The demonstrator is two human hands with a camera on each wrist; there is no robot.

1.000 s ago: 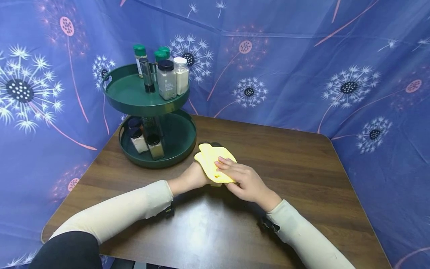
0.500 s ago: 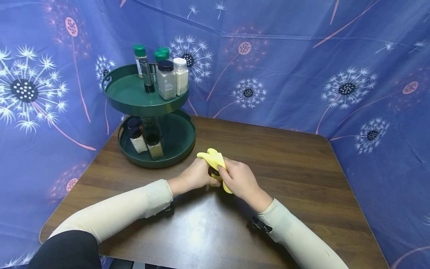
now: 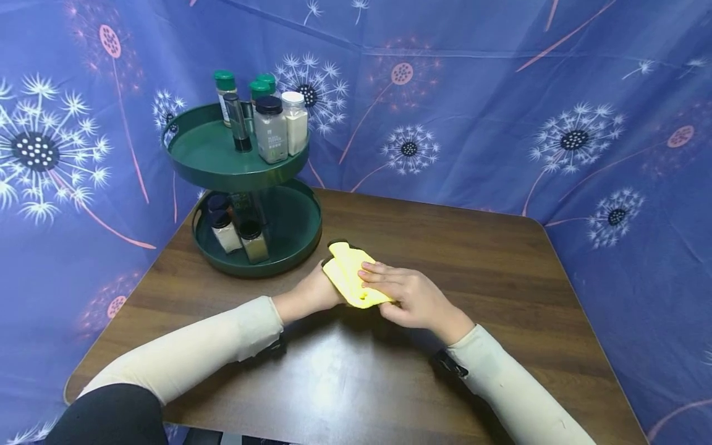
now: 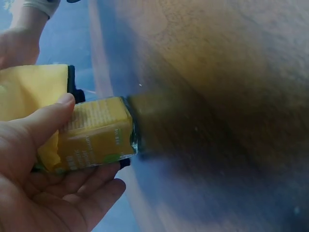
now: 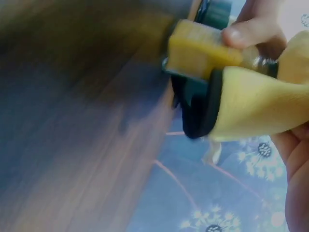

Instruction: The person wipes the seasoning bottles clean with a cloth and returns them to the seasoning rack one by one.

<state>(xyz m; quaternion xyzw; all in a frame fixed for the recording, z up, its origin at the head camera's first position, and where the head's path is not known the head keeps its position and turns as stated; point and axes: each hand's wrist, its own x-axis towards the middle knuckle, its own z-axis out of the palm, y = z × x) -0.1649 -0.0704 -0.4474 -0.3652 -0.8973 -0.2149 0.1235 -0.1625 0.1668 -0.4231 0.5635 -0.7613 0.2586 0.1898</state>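
Note:
Over the middle of the table, my left hand (image 3: 317,292) grips a square, clear spice jar (image 4: 96,140) with yellow-brown contents. Its thumb lies along one side and the fingers are curled under the other in the left wrist view. A yellow cloth (image 3: 351,278) with a black edge covers the lid end of the jar, hiding the jar in the head view. My right hand (image 3: 417,300) holds the cloth against that end, fingers on top and thumb below. From the right wrist, the jar (image 5: 195,48) appears tilted, its neck beside the cloth (image 5: 260,104).
A dark green two-tier round rack (image 3: 239,180) stands at the table's back left. Several jars are on its upper tier, including a black-lidded jar (image 3: 271,136); more stand on the lower tier. Patterned blue fabric (image 3: 473,111) hangs behind the wooden table (image 3: 473,266).
My right hand turns back and forth with the cloth: fingers on top, then thumb side up with the dark lid showing, now fingers on top again. My left hand keeps its grip on the jar.

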